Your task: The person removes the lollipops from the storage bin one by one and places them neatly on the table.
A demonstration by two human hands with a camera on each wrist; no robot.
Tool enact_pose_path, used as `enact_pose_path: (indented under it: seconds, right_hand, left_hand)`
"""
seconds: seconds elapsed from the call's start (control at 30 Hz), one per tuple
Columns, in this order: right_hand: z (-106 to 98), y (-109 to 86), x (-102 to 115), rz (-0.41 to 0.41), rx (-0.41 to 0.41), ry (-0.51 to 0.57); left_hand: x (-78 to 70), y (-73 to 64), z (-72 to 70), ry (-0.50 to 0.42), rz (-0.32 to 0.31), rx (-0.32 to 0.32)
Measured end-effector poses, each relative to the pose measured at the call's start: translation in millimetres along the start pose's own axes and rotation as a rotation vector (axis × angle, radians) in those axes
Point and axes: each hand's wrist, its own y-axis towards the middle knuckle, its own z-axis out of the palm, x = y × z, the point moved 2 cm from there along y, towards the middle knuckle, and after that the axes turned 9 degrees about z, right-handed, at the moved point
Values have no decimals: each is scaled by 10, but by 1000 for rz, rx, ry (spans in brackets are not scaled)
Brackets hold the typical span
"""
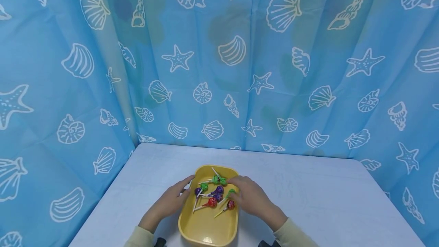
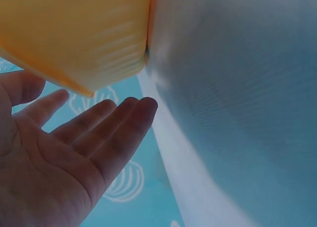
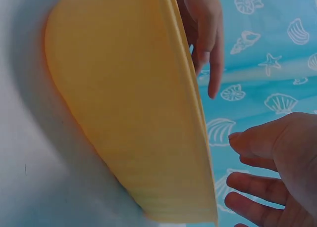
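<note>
A yellow plastic tray [image 1: 207, 230] holds several wrapped lollipops on white or yellow sticks. Among them are green lollipops [image 1: 223, 181], purple lollipops [image 1: 218, 190] and a red lollipop [image 1: 212, 202]. My left hand [image 1: 173, 199] is beside the tray's left rim; in the left wrist view its fingers are extended and hold nothing. Across the right rim reaches my right hand [image 1: 253, 195], its fingertips close to a green lollipop and a dark red lollipop [image 1: 231, 204]. Spread, slightly bent fingers show on the right hand [image 3: 277, 172] in the right wrist view, with nothing visible between them.
The tray stands on a white-covered table [image 1: 308, 197]. A blue curtain [image 1: 212, 68] with white shells and starfish borders the table at the back and sides. Dark wrist devices [image 1: 160, 242] show by both sleeves at the bottom edge.
</note>
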Motion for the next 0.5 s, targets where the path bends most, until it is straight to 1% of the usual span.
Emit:
enact_pose_path:
  seconds: [0.2, 0.5]
  right_hand:
    - [72, 35, 62, -2, 35, -8]
    - [153, 105, 126, 0, 80, -34]
  left_hand:
    - [15, 9, 32, 0, -13, 13]
    - [-1, 16, 49, 1, -4, 26]
